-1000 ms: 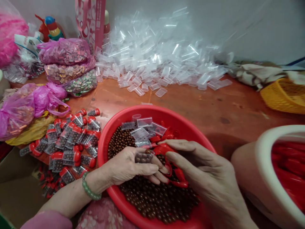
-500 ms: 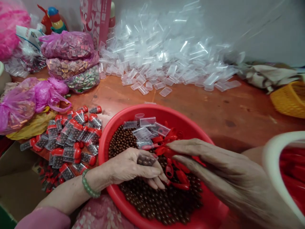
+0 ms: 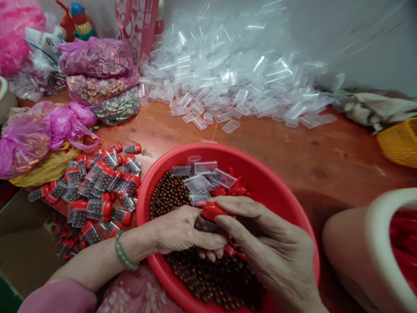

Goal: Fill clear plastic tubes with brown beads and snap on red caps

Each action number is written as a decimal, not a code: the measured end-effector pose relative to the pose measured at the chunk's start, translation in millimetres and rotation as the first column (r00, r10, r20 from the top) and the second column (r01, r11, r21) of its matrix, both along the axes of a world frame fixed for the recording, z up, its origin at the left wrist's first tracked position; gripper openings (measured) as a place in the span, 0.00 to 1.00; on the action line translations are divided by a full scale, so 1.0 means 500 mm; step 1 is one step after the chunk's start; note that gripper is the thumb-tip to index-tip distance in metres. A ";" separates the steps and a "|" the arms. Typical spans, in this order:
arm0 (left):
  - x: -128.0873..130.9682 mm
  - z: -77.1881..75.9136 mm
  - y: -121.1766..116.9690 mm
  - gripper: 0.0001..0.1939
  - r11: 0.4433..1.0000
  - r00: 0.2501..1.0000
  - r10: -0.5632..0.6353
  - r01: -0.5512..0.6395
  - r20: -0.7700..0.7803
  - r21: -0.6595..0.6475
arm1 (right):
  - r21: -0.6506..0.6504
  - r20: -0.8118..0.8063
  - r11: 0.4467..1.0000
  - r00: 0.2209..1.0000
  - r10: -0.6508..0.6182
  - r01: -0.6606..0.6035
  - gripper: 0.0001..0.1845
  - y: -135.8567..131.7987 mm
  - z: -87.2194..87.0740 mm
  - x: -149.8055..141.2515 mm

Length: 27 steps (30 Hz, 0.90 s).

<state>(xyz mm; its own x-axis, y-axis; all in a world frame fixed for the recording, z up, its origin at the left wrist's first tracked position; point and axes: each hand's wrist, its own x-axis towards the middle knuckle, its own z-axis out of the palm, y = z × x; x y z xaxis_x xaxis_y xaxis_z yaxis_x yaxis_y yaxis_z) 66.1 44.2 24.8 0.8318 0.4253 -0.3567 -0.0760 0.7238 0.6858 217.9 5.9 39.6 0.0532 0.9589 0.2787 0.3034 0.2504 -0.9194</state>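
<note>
Over a red plastic basin (image 3: 289, 193), my left hand (image 3: 185, 230) is closed around a small clear plastic case (image 3: 205, 224) filled with brown balls. My right hand (image 3: 270, 243) pinches a red cap (image 3: 216, 211) between thumb and fingers, at the open end of that case. Whether the cap is fully seated I cannot tell. Brown balls (image 3: 208, 278) lie loose in the basin below both hands. Clear cases (image 3: 198, 182) and more red caps (image 3: 239, 186) rest on the balls, partly hidden behind my right hand.
Filled cases with red caps (image 3: 100, 178) are heaped on the table at left, above an open carton (image 3: 22, 248). Clear cases (image 3: 234, 91) pile against the wall. A white bucket (image 3: 355, 243) of red parts stands at right. Pink bags (image 3: 97, 61) sit back left.
My right hand has come from the red caps in the basin to my left hand, bringing a red cap onto the filled case. The view has shifted slightly.
</note>
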 end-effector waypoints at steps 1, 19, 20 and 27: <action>0.000 0.000 0.001 0.17 1.000 1.000 -0.006 0.006 0.005 -0.003 | -0.013 -0.014 0.999 0.999 -0.034 0.034 0.10 -0.003 -0.001 -0.001; 0.001 0.004 0.005 0.10 0.993 1.000 -0.026 0.025 -0.004 -0.115 | -0.074 -0.001 0.997 0.999 -0.036 0.036 0.07 -0.002 -0.012 -0.010; 0.000 0.003 0.005 0.10 0.992 0.999 -0.032 0.032 0.001 -0.119 | -0.056 0.037 0.998 0.999 -0.015 0.017 0.07 -0.003 -0.014 -0.007; -0.003 -0.009 0.007 0.10 0.972 0.998 0.031 -0.042 -0.048 -0.233 | 0.119 0.535 0.968 0.836 0.127 -0.223 0.39 -0.011 -0.031 0.007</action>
